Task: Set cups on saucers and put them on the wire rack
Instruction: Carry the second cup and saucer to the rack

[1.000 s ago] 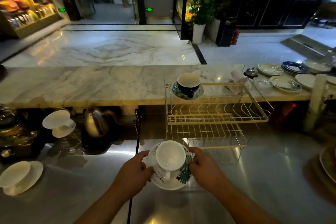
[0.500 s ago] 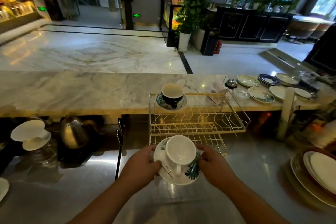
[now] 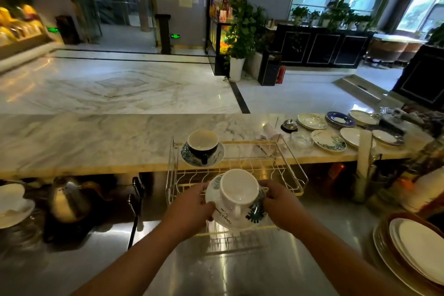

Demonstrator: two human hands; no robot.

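Note:
A white cup (image 3: 239, 191) stands on a white saucer with a green leaf print (image 3: 254, 212). My left hand (image 3: 189, 206) grips the saucer's left rim and my right hand (image 3: 280, 204) grips its right rim, holding it above the front of the wire rack (image 3: 292, 168). At the rack's back left corner sits a dark cup with a pale inside (image 3: 203, 145) on a leaf-patterned saucer (image 3: 219, 155).
Several loose saucers and plates (image 3: 328, 140) lie on the marble counter to the right, beside a bell (image 3: 289, 125) and a glass dish (image 3: 301, 138). A metal kettle (image 3: 68, 199) stands at left. White cups on saucers (image 3: 13, 204) sit far left. Stacked plates (image 3: 418, 245) fill the lower right.
Both hands have carried the white cup and saucer up and forward, from over the steel worktop to over the front of the rack. My view has shifted to the right.

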